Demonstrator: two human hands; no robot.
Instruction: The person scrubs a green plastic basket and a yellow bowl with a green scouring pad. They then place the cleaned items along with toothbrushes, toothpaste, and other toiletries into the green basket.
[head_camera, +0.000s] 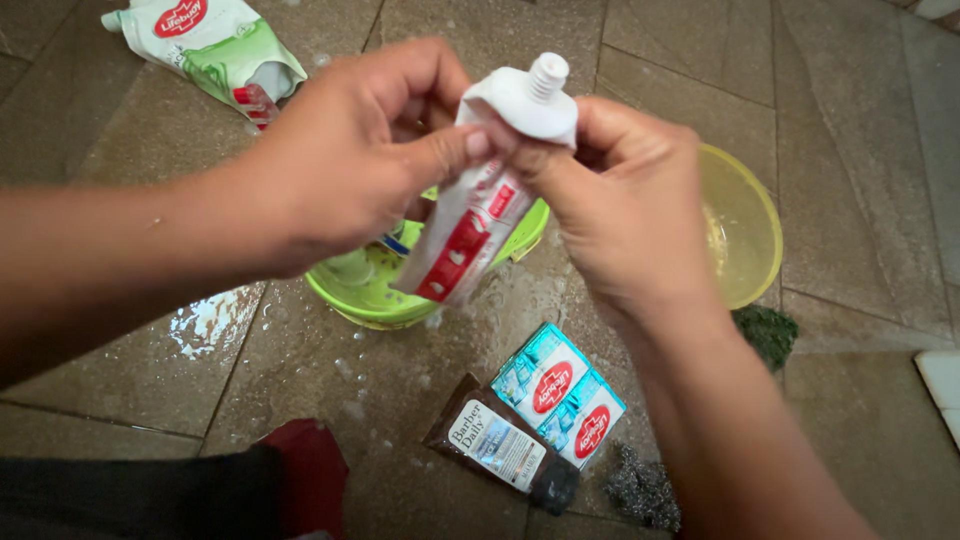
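Both my hands hold a white squeeze tube (470, 215) with red markings, its threaded nozzle uncapped and pointing up. My left hand (350, 150) pinches the tube's shoulder from the left with thumb and fingers. My right hand (620, 200) grips the same shoulder from the right. The tube hangs over a light green bowl (350, 300) that stands on the wet tiled floor.
A yellow translucent bowl (745, 230) sits at right, a dark green scrub pad (768, 332) beside it. Two teal soap packs (560, 395), a brown sachet (500, 445) and steel wool (640, 485) lie below. A white-green refill pouch (210, 45) lies top left. Soapy water (210, 320) pools on tiles.
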